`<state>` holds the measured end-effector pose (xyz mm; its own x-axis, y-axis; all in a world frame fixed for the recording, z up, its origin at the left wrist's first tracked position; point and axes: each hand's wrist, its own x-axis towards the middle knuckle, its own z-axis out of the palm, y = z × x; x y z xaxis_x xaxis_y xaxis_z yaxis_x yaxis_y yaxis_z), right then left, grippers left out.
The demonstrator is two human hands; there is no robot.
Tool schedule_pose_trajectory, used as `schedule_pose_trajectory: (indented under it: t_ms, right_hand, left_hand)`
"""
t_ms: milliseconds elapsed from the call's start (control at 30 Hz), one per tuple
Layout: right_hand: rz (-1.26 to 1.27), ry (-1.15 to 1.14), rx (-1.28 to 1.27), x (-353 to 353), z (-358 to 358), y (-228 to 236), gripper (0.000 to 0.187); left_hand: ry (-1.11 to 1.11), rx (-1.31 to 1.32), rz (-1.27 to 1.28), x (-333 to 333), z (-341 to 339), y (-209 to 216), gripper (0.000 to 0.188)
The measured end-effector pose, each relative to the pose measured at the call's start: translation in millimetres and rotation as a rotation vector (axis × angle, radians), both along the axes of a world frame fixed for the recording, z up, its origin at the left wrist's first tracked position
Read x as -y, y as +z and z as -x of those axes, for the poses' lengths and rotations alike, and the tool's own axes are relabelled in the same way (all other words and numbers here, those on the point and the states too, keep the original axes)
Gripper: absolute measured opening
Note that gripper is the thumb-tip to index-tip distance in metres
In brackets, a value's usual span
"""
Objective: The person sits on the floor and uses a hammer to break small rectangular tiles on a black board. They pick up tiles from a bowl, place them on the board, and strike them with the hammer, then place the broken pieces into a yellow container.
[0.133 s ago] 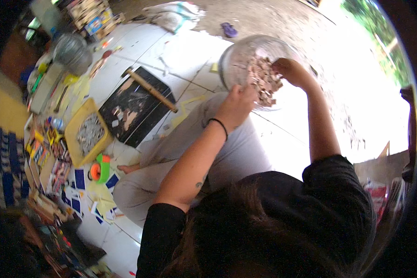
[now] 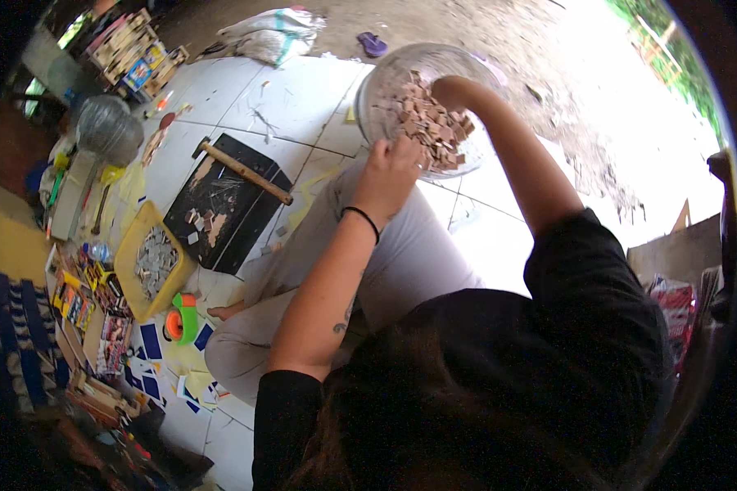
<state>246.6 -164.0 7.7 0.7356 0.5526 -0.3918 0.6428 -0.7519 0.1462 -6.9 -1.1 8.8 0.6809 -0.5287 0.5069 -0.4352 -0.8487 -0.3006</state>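
Observation:
A clear round bowl (image 2: 377,90) sits on the white tiled floor in front of my knees, heaped with small brown and pink tile pieces (image 2: 434,127). My left hand (image 2: 391,168) rests at the bowl's near rim, its fingers curled down onto the pieces; a black band circles the wrist. My right hand (image 2: 452,88) reaches in from the far side, bent at the wrist, with its fingers buried among the pieces and hidden. My legs in light trousers are folded under both arms.
To the left lie a black board (image 2: 221,204) with a wooden-handled hammer (image 2: 241,172) across it, a yellow tray of grey chips (image 2: 151,262) and an orange and green tool (image 2: 178,319). Coloured cards, boxes and a grey mesh bowl (image 2: 108,129) crowd the far left. A white sack (image 2: 270,33) lies beyond.
The view has shifted slightly. Both hands stay at the bowl among the tile pieces.

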Motion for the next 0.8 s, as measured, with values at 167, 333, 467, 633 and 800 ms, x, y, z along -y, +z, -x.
schedule_pose_trajectory:
  t_ms: [167,333,467,633,800]
  right_hand:
    - [-0.194,-0.354,-0.133,-23.6,6.0,-29.8,0.032]
    - [-0.375,-0.447,-0.094,-52.5,41.5,-36.6,0.044]
    - [-0.467,-0.515,0.098,-92.5,83.9,-36.2,0.05]
    - [-0.634,-0.099,-0.092,-82.3,78.9,-9.4,0.05]
    - [-0.536,-0.603,0.004,-55.1,18.0,-14.5,0.056]
  left_hand:
    - [0.056,-0.098,-0.032,5.6,2.3,4.3,0.013]
    - [0.012,-0.06,-0.104,6.0,2.0,0.4,0.015]
    - [-0.026,-0.086,0.016,3.7,-1.9,1.4,0.019]
    - [-0.003,-0.055,0.122,2.2,-6.7,9.0,0.017]
    - [0.038,-0.14,0.055,2.1,-4.3,10.9,0.024]
